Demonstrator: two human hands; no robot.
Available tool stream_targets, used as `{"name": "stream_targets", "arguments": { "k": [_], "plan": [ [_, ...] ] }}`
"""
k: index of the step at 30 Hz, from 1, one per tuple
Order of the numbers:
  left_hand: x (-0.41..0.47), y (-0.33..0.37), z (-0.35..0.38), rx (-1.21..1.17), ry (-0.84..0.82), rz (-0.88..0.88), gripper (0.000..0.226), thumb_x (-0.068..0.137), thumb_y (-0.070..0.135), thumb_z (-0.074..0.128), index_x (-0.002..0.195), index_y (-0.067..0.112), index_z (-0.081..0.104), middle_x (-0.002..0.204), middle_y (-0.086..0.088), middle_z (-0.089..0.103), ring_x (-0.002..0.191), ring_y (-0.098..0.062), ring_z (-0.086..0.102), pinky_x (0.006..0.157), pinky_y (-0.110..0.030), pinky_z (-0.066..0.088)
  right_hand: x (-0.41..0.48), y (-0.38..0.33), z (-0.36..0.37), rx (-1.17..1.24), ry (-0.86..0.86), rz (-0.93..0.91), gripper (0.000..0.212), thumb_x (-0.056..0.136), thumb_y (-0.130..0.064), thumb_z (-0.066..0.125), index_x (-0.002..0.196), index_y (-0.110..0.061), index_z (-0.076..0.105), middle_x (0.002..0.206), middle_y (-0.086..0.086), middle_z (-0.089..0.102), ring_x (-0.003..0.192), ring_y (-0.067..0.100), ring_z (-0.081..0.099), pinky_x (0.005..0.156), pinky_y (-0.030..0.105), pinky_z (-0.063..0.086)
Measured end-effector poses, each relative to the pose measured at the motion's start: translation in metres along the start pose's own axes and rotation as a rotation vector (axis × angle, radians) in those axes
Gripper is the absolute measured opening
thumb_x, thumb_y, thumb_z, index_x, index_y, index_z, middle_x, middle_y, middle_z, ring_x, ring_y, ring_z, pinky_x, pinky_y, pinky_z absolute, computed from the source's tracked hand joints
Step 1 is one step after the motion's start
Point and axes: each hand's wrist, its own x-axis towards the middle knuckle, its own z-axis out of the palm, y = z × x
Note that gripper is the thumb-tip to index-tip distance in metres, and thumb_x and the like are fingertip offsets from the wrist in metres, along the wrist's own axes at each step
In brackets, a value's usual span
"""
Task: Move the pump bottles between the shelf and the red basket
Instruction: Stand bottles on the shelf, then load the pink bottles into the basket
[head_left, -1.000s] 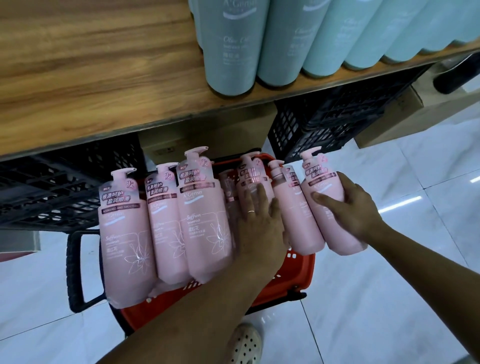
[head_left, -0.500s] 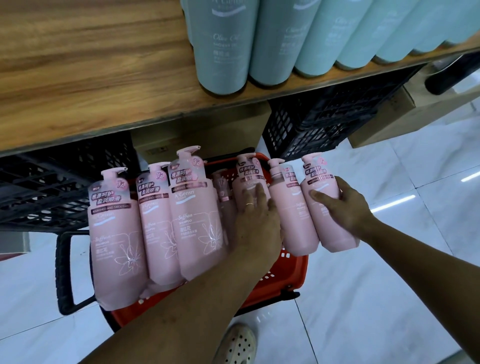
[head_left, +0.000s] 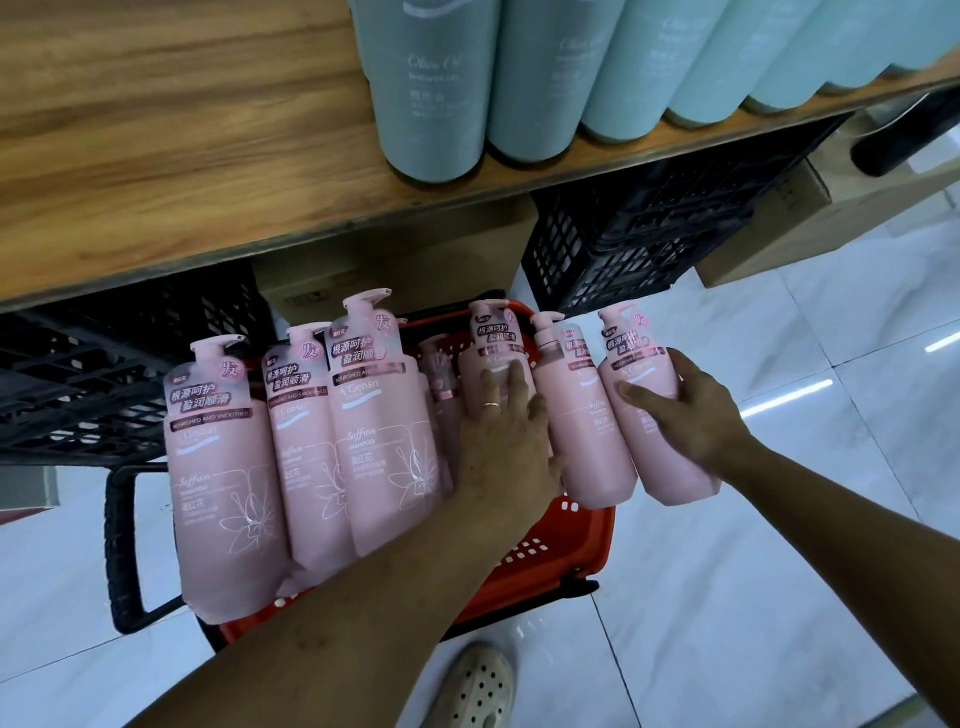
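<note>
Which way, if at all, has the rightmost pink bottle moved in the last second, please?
No; the rightmost pink bottle stays put below the black crate.

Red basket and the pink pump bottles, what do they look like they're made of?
Red basket: apparently rigid moulded plastic with a slight sheen; its wall has rows of small moulded slots.
Pink pump bottles: probably plastic with a smooth satin finish. Several seem to be wrapped in clear film, which shines and puckers at the bottom edges.

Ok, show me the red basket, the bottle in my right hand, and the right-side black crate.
red basket (head_left: 587, 540), head view, side wall
pink shampoo bottle (head_left: 649, 452), head view, lower body
black crate (head_left: 649, 234), head view, front lattice
</note>
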Motion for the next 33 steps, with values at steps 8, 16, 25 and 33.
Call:
{"name": "stream_targets", "arguments": {
  "k": [8,16,25,33],
  "plan": [
    [-0.034,0.007,-0.014,-0.137,-0.113,-0.017,0.063,0.097,0.04,0.052,0.152,0.017,0.031,0.165,-0.011,0.004,0.151,-0.037,0.01,0.118,-0.061,0.013,-0.017,-0.034,-0.004,0.098,0.124,-0.099,0.033,0.087,-0.051,0.075,0.116,-0.045,0.061,0.096,-0.026,0.071,0.087,-0.003,0.065,0.078,0.034,0.054],
    [-0.098,-0.047,-0.045,-0.373,0.539,0.076,0.019,0.086,0.021,0.067,0.102,0.012,0.075,0.102,-0.003,0.07,0.099,-0.022,0.058,0.091,-0.037,0.047,-0.043,-0.106,0.033,0.291,-0.001,-0.106,0.053,0.073,-0.063,0.069,0.123,-0.045,0.065,0.092,-0.021,0.075,0.078,-0.005,0.07,0.061,0.014,0.05],
    [-0.108,-0.099,-0.018,-0.407,0.531,-0.111,0.06,0.086,0.032,0.072,0.14,0.011,0.055,0.149,-0.011,0.04,0.134,-0.03,0.038,0.101,-0.041,0.042,-0.064,-0.137,0.106,0.264,-0.088,-0.099,0.086,0.074,-0.072,0.067,0.149,-0.035,0.046,0.131,-0.006,0.066,0.116,0.016,0.064,0.101,0.044,0.054],
    [-0.109,-0.099,-0.014,-0.463,0.502,-0.175,0.061,0.091,0.037,0.068,0.144,0.012,0.051,0.154,-0.006,0.036,0.139,-0.026,0.031,0.105,-0.047,0.043,-0.059,-0.135,0.124,0.036,-0.016,-0.05,0.105,0.067,-0.086,0.056,0.154,-0.03,0.038,0.14,0.009,0.054,0.125,0.029,0.056,0.106,0.048,0.049]
  ]
}}
